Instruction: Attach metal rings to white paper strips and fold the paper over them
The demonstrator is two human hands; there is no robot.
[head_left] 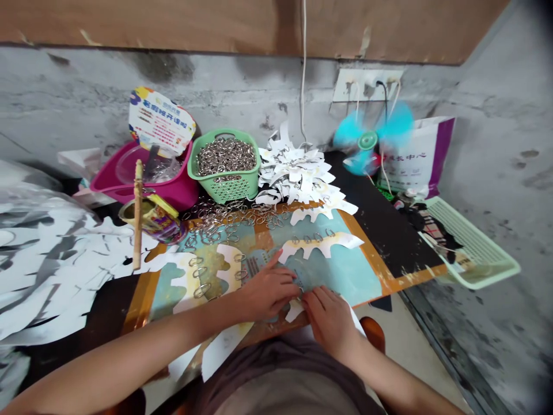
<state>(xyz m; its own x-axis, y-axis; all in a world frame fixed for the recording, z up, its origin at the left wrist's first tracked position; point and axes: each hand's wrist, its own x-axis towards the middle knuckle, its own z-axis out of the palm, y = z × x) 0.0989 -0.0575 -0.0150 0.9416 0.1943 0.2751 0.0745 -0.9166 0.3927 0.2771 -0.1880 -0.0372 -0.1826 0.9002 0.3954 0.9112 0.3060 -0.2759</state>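
Head view: the left hand (268, 291) and right hand (330, 323) are held close together over a white paper cutout (294, 311) at the near edge of a teal-and-orange printed mat (345, 271), with the fingers curled down onto it; what is gripped cannot be told, as the fingers hide it. A scalloped paper strip (319, 245) threaded with small rings lies just far of the hands. Loose metal rings (233, 218) are scattered beyond it, and more are heaped in a green plastic basket (224, 187) on the black counter (384, 230). Stacked paper cutouts (298, 173) are piled right of the basket, and a magenta tub (147, 184) stands left of it. Large white paper sheets (52, 265) are heaped at left, and a spinning teal fan (367, 138) is placed at the far right.
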